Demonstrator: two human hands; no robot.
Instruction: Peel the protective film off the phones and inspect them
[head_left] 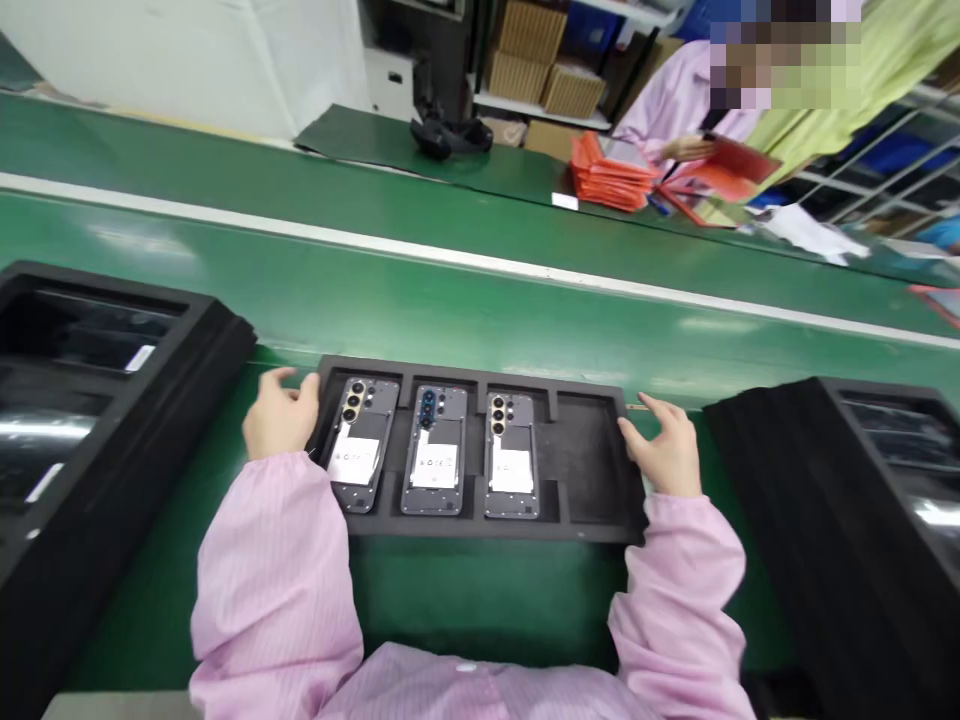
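Three phones (435, 450) lie in the black tray (592, 460) on our green desk (480, 600), and with our left hand (280, 415) and right hand (666, 448) spread at its ends, grip loose, a bump could knock them out.

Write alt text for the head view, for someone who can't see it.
A person's left hand and right hand are at opposite ends of a black tray holding three phones, backs uncovered, on a green work surface. More black trays flank it.
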